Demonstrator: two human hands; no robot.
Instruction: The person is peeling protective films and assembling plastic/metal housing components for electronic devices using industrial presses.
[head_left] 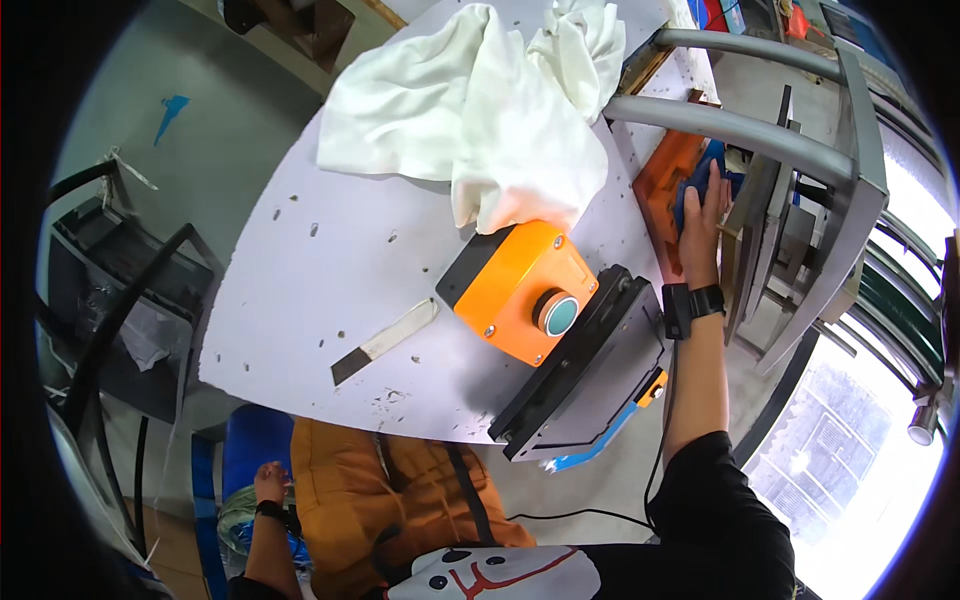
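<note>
Nearest my camera, at the bottom centre of the frame, is the dark shirt (500,582) with its white printed figure. Toward the upper right, my right hand (705,215) meets the blue piece (711,157) by the orange-red box (664,172); I cannot tell whether that grip holds it. My left hand (270,483), lower left, looks loosely curled, contents unclear. I judge the reach done, any lifting still left. The grey metal frame (740,131) crowds the right; more room lies over the desk (290,300), left of the orange button box (522,290), out to its curved edge
</note>
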